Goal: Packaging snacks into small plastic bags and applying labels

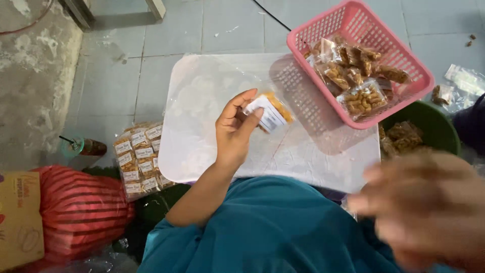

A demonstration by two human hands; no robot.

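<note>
the right hand point(424, 207) is nearest the camera, a large blur at the lower right above the teal clothing point(283, 227); its fingers look loosely spread, but the blur hides whether they hold anything, so i cannot tell. beyond it the left hand point(235, 129) is raised over the white board point(212, 126), with thumb and fingers pinched on a small clear packet of snacks point(273, 112) that carries a white label. the packet is in the air just above the board, near the corner of the pink basket point(404, 55). the basket sits tilted on the far right edge of the board and holds several more clear packets of brown snacks. just beside it, lower right, a green bowl point(437, 126) holds more of the same. to the left of the board, on the floor, lies a big clear bag of labelled packets point(139, 159), with a red striped sack point(76, 207) and a cardboard box point(17, 217) near it. a small bottle point(88, 146) lies on the grey floor further left.
</note>
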